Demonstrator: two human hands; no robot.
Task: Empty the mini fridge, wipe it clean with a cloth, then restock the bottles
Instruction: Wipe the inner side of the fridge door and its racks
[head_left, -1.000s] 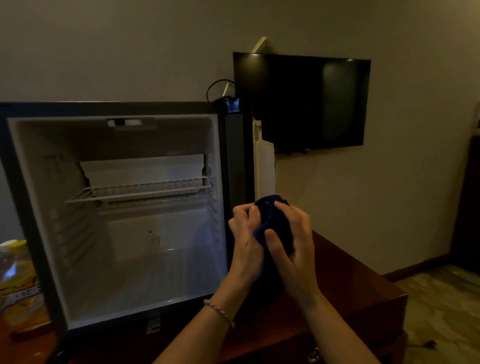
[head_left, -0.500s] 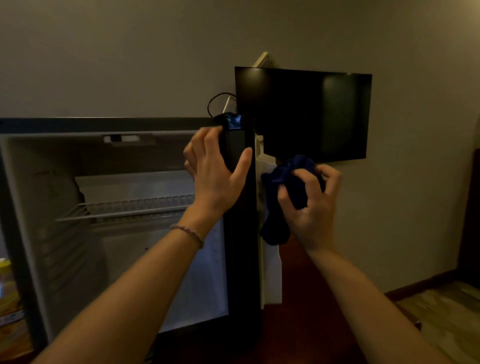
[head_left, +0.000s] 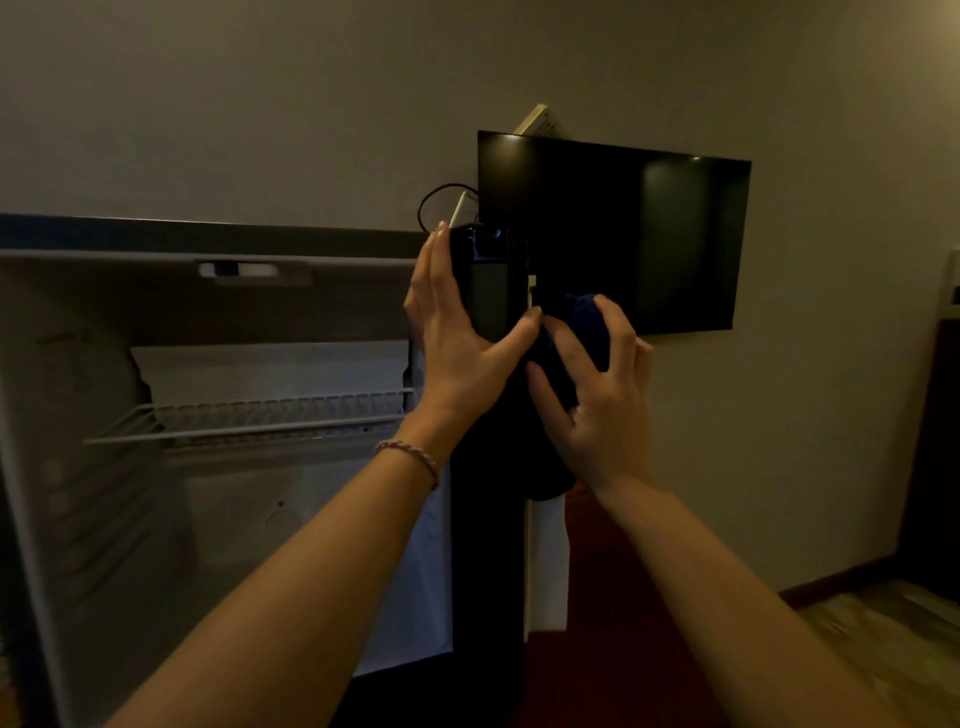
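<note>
Since half a second back: right hand (head_left: 597, 410) and dark blue cloth (head_left: 576, 338) shifted left, now against left thumb. Mini fridge (head_left: 218, 415) open at left, wire shelf (head_left: 249, 421) bare. Left hand (head_left: 457, 338) clasping door edge (head_left: 488, 291), fingers straight, thumb wrapped round. Right fingers curled around bunched cloth, pressed to door's inner face. Dark wall screen (head_left: 623, 234) behind.

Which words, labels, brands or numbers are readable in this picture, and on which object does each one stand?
None can be read.
The fridge door, held by the left hand, has a small bluish patch at its top edge: too blurred to tell.
The television screen is dark, no brand visible.
The cloth in the right hand shows no label.
</note>
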